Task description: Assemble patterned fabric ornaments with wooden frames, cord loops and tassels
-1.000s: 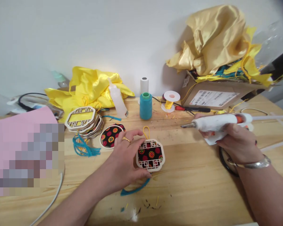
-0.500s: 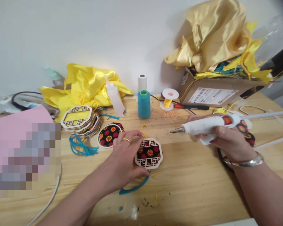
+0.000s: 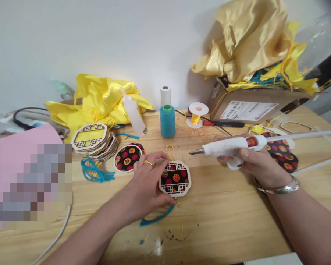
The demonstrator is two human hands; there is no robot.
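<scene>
While the left hand (image 3: 146, 182) pinched the ornament (image 3: 175, 178) by its edges, in front of the thread spool (image 3: 167, 122), the right hand (image 3: 255, 165) had its grip wrapped around a glue gun (image 3: 223, 146). The ornament seemed light, stiff, probably fragile, best held by its rim.

Across a wooden table (image 3: 215, 228), from left: a pink sheet (image 3: 24, 154), partly pixelated; crumpled bright yellow satin (image 3: 99, 94), with a translucent squeeze bottle (image 3: 134, 117) in front; 2 upright spools, a teal spool (image 3: 168, 123) before a white spool (image 3: 165, 96); a smaller spool of yellow cord (image 3: 195, 119); a red-and-black tool (image 3: 231, 124); and a cardboard box (image 3: 215, 98) heaped with gold satin (image 3: 251, 40).
</scene>
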